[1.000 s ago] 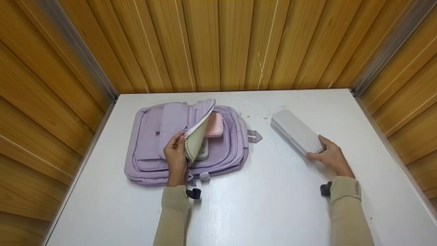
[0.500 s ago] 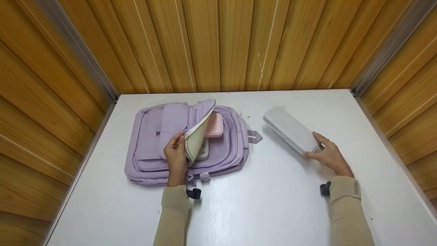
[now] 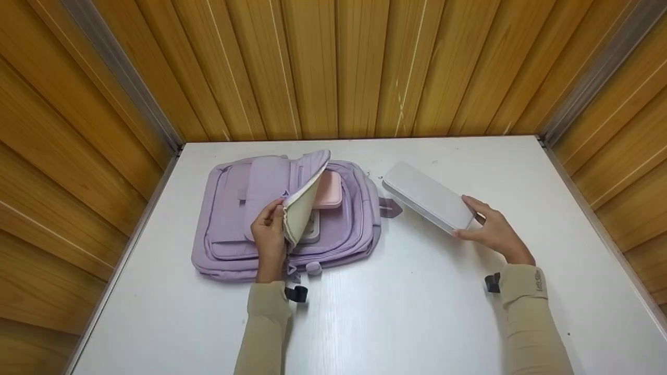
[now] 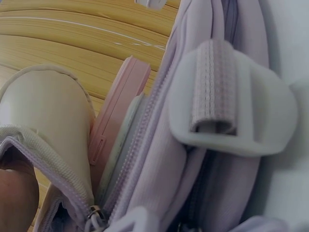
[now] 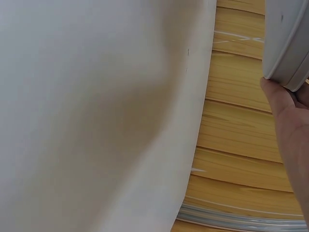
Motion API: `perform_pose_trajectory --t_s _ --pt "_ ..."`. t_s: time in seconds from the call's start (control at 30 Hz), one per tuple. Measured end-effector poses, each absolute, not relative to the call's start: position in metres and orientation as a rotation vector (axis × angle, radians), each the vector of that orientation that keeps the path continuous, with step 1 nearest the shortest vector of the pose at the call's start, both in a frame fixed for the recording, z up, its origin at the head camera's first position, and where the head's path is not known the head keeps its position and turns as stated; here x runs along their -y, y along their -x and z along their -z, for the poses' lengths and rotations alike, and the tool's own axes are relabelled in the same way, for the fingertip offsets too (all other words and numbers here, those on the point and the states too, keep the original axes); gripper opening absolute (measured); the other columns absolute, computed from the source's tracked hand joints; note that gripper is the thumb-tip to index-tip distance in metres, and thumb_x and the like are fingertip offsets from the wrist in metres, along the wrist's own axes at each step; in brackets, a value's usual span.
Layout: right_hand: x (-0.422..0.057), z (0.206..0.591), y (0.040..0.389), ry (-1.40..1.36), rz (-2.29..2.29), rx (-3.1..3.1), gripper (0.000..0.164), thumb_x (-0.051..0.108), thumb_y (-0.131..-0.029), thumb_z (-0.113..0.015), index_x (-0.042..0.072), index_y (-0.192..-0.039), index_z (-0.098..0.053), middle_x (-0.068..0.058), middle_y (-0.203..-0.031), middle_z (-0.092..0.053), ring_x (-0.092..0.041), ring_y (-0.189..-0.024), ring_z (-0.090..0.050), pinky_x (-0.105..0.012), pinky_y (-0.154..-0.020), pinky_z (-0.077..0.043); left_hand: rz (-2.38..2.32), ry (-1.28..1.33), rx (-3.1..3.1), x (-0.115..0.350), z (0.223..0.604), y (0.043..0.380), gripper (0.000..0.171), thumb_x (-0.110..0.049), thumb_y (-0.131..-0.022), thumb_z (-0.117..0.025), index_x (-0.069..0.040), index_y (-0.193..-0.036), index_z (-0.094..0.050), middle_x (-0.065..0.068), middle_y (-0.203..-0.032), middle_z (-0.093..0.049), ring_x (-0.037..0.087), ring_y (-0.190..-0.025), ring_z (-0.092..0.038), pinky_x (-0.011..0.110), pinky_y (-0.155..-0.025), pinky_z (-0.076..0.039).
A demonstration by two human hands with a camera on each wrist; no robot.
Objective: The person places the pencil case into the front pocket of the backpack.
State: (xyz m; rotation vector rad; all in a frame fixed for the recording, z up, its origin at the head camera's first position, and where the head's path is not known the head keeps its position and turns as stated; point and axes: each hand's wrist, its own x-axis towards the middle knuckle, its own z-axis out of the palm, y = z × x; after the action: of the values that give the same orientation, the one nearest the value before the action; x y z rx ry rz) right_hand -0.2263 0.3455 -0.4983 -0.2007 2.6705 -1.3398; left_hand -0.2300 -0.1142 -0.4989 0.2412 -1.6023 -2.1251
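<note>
A lilac backpack (image 3: 224,219) lies flat on the table, its front compartment unzipped. My left hand (image 3: 269,234) pinches the edge of the compartment's flap (image 3: 299,221) and holds it folded up, the cream lining showing. Inside, a pink case (image 3: 328,190) sits over a pale grey case (image 3: 312,232), both partly hidden by the flap. The left wrist view shows the pink case (image 4: 118,113) standing out past the zipper. To the right, my right hand (image 3: 492,229) grips the near end of a long light-grey case (image 3: 430,198), which is held above the table between thumb and fingers.
The white table (image 3: 417,312) is bounded by yellow wood-patterned walls (image 3: 359,67) at the back and both sides. A grey strap end (image 3: 391,208) sticks out from the bag's right side. A white strap buckle (image 4: 246,140) hangs near the left wrist camera.
My right hand has carried the long light-grey case leftward, closer to the backpack. The left hand keeps the flap lifted in the same place.
</note>
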Motion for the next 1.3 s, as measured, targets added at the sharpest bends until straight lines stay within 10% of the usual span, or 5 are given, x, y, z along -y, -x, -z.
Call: perform_pose_trajectory --t_s 1.3 --pt "-0.253 0.466 0.244 0.710 1.226 -2.625 0.085 0.013 -0.067 -0.081 0.012 -0.144 -0.045 -0.013 -0.149 -0.042 -0.033 -0.139 -0.035 -0.054 -0.110 -0.031 2.157 -0.191 1.545 0.108 0.493 0.229 0.019 0.003 -0.091 -0.059 0.014 -0.106 -0.065 -0.008 -0.085 -0.071 0.003 -0.074 -0.059 0.016 -0.068 -0.050"
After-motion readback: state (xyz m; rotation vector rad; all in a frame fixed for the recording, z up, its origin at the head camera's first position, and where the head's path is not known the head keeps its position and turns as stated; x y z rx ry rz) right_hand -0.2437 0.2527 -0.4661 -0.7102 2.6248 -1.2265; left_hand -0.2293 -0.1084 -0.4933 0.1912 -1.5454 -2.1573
